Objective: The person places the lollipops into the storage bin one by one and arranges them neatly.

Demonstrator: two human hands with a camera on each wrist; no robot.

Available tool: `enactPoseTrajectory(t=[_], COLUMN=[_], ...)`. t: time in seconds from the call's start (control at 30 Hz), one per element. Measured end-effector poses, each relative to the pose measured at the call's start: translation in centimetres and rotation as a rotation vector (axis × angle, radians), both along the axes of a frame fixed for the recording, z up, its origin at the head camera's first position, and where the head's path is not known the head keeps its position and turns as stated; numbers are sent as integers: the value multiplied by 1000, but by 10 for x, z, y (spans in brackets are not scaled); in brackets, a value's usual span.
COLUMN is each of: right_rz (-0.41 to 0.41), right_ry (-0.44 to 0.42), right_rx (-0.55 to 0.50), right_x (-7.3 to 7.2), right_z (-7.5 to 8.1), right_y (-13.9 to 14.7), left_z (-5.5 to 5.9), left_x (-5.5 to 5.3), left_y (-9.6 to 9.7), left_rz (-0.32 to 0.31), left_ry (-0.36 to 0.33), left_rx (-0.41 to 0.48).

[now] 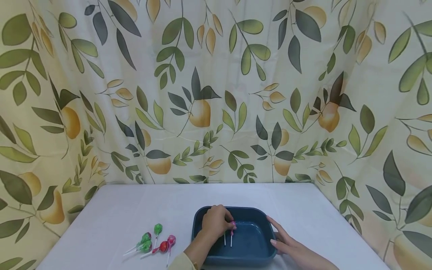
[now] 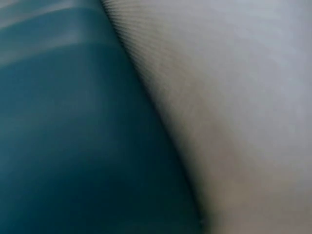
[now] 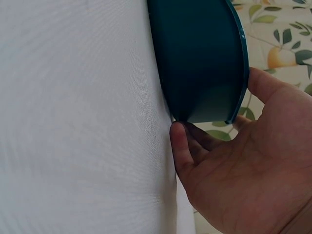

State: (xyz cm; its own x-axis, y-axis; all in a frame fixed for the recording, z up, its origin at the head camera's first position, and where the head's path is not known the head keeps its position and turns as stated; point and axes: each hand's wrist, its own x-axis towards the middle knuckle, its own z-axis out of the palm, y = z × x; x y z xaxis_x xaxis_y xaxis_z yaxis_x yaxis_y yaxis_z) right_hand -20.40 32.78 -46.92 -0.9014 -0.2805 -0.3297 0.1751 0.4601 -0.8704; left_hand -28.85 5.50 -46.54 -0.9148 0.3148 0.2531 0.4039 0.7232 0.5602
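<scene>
Tray [image 2: 73, 126], seemingly; lollipops [image 1: 163, 246] head-view only

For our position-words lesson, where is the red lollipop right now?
In the head view, the red lollipop lies on the white table, to the left of the dark blue container, between a green lollipop and a pink lollipop.

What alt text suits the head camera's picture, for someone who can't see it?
A person's left hand holds a pink lollipop inside a dark blue tray, while the right hand touches the tray's right end. More lollipops, green, red and pink, lie left of the tray on a white table before a leaf-patterned curtain.
</scene>
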Motion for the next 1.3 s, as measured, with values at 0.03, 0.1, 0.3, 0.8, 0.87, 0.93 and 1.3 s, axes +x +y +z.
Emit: enactPoseTrajectory(t=[0.03, 0.1, 0.3, 0.8, 0.87, 0.93, 1.3], right_rz=[-1, 3, 17, 23, 22, 19, -5], right_ry=[2, 9, 22, 7, 3, 4, 0], right_rx=[2, 6, -3, -30, -36, -32, -7], right_x=[0, 0, 0, 1, 1, 1, -1], right_z=[0, 0, -1, 3, 1, 0, 0], right_y=[0, 0, 0, 0, -1, -1, -2], left_z=[0, 1, 3, 8, 8, 7, 10], left_x=[0, 0, 0, -1, 0, 0, -1], left_y=[0, 0, -1, -8, -8, -8, -13], left_rz=[0, -1, 5, 23, 28, 29, -5], left_ry=[2, -4, -34, -70, -70, -82, -110], left_rx=[-1, -2, 4, 164, 171, 177, 215])
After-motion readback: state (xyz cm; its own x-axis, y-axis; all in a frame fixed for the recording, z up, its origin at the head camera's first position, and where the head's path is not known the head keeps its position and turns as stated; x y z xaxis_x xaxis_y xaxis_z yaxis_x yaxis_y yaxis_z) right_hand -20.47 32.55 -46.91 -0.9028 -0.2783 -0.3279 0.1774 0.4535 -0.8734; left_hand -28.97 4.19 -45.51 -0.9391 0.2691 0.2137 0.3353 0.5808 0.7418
